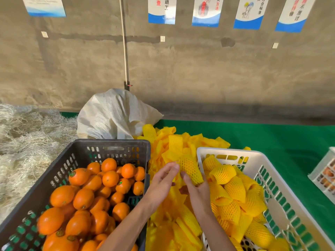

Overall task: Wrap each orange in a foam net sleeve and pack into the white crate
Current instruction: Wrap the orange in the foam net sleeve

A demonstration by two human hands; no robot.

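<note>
At frame centre, the right hand (197,192) holds a netted orange (190,169), long axis tilted up-left; the white crate (268,171) lies just right. The left hand (161,180), fingers relaxed, touches its left end.

Crate of oranges (87,194) left, sleeve pile (172,147) between, white crate (282,201) right

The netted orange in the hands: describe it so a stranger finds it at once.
Find the dark crate of bare oranges and the white crate; between them lies a yellow sleeve pile. Above it, the right hand holds the netted orange, the only wrapped one outside the white crate.
</note>
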